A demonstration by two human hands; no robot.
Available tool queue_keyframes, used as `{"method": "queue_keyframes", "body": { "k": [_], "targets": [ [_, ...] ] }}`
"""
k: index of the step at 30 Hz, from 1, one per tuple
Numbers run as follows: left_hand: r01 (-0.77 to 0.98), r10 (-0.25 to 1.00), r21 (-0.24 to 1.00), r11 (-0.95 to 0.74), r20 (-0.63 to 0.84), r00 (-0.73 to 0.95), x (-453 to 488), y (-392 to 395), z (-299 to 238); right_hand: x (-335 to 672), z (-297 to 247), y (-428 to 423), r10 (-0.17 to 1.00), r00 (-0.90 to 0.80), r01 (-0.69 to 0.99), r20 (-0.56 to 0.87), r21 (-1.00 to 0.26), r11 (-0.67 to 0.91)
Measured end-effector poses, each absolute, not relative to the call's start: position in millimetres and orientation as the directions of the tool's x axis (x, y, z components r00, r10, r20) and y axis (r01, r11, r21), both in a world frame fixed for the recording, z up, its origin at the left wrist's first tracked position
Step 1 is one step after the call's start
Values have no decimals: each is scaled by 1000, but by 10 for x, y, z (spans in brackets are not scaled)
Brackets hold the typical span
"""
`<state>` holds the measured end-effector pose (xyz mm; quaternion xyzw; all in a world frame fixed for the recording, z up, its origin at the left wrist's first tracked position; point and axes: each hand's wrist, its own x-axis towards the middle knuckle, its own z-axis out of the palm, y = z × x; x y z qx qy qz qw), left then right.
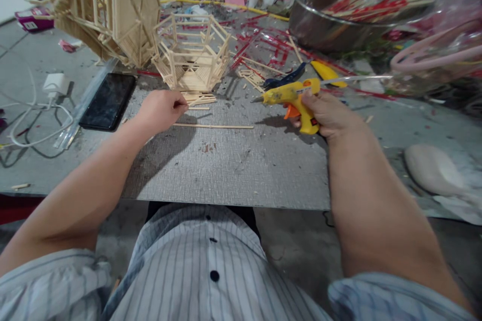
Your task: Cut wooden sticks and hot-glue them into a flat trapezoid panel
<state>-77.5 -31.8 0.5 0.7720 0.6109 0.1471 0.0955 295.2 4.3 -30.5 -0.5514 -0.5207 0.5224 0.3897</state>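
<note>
Left grip: my left grip (160, 110) is pinched closed on a thin stick (199, 108) by the stick pile (199, 99), mid-table, before the hexagonal frame (192, 52).
Right grip: my right grip (331, 115) is wrapped around the glue gun (291, 98).
Handling: I judge the sticks light, stiff and snappable; pinch near one end.

A textured grey board (226, 165) covers the bench (380, 120). On it lie a long thin stick (214, 126), a pile of short sticks (200, 98) and a hexagonal stick frame (192, 55). A black phone (108, 101) (screen dark) lies at its left edge, a white charger (55, 84) beside that.
</note>
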Motion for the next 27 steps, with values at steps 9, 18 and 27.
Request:
{"method": "queue_keyframes", "body": {
  "k": [9, 18, 27],
  "targets": [
    [901, 984, 395, -179, 61, 169, -751, -298, 16, 2917, -266, 23, 979, -99, 178, -176, -971, -157],
    [864, 990, 484, -135, 97, 100, -805, -306, 43, 2937, -284, 30, 976, -80, 205, -204, -961, -184],
    [854, 986, 491, -169, 87, 145, -884, -228, 18, 2923, -269, 20, 977, -93, 211, -190, -963, -168]
  ]
}}
